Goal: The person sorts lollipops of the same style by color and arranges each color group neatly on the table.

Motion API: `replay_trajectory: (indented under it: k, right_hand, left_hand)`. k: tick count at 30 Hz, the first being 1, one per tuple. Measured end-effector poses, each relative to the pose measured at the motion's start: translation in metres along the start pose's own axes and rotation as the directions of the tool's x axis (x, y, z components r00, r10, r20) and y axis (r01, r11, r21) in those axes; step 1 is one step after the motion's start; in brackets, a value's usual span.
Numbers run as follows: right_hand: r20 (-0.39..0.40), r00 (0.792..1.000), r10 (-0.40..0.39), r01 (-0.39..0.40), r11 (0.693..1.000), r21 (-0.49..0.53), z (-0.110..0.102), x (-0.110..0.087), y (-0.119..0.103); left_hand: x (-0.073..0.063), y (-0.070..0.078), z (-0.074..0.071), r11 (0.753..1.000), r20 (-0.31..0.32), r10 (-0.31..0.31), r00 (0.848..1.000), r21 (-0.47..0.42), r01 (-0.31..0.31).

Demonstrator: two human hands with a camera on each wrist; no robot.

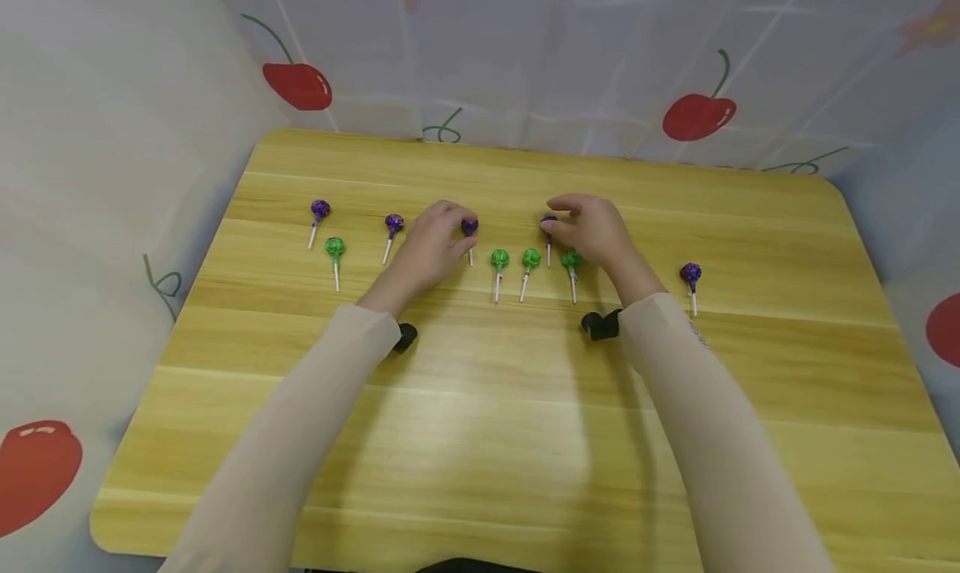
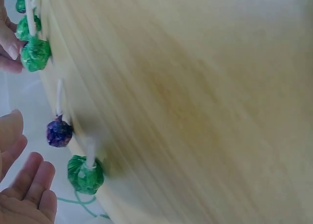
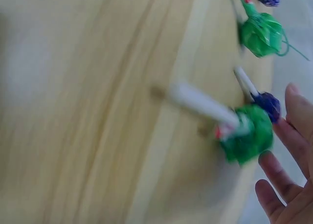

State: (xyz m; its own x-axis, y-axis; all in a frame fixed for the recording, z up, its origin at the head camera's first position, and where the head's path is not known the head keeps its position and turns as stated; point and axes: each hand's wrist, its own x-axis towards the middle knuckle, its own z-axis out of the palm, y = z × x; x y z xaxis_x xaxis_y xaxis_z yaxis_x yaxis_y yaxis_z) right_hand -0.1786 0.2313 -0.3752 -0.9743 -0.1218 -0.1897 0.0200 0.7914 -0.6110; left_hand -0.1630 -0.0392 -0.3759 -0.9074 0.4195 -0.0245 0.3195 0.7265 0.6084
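Note:
My left hand [image 1: 429, 244] hovers at a purple-wrapped lollipop [image 1: 469, 225] in the head view, its thumb and fingers on either side of the wrapped head. The left wrist view shows those fingers [image 2: 34, 177] loosely extended and apart from the purple lollipop [image 2: 59, 132]. Over to the right, my right hand [image 1: 596, 230] is at another purple lollipop [image 1: 549, 224], thumb tip overlapping its head. Its fingers [image 3: 276, 172] are spread in the right wrist view, beside that purple lollipop [image 3: 269, 105] and a green lollipop [image 3: 248, 136]. The right hand partly covers this green lollipop [image 1: 572, 261] in the head view.
Two green lollipops [image 1: 531, 259] lie between the hands. Farther left on the wooden table [image 1: 465, 440] are two purple lollipops [image 1: 393, 223] and a green lollipop [image 1: 334, 247]. One purple lollipop [image 1: 691, 273] lies at the right. A cherry-print curtain [image 1: 525, 65] hangs behind.

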Motion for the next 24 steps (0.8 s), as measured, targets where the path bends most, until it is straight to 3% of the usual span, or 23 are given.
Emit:
replay_trajectory:
  k: [6, 13, 18, 24]
  right_hand:
    - [-0.091, 0.995, -0.04, 0.043, 0.999, 0.031, -0.032, -0.035, 0.024]
    - [-0.085, 0.99, 0.11, -0.108, 0.994, 0.023, -0.071, -0.075, 0.08]
    - [-0.051, 0.981, 0.187, -0.188, 0.982, -0.012, -0.079, -0.093, 0.115]
    - [-0.067, 0.974, 0.216, -0.218, 0.976, -0.016, -0.08, -0.117, 0.137]
  left_hand:
    - [-0.015, 0.003, -0.008, 0.999, -0.034, 0.027, 0.999, -0.035, -0.028]
    - [-0.042, -0.01, -0.017, 1.0, -0.031, 0.004, 1.0, -0.027, -0.005]
    - [-0.054, -0.018, -0.02, 0.999, -0.029, -0.018, 0.999, -0.037, 0.016]
    - [-0.059, -0.015, -0.014, 0.997, 0.005, -0.002, 1.0, -0.074, 0.003]
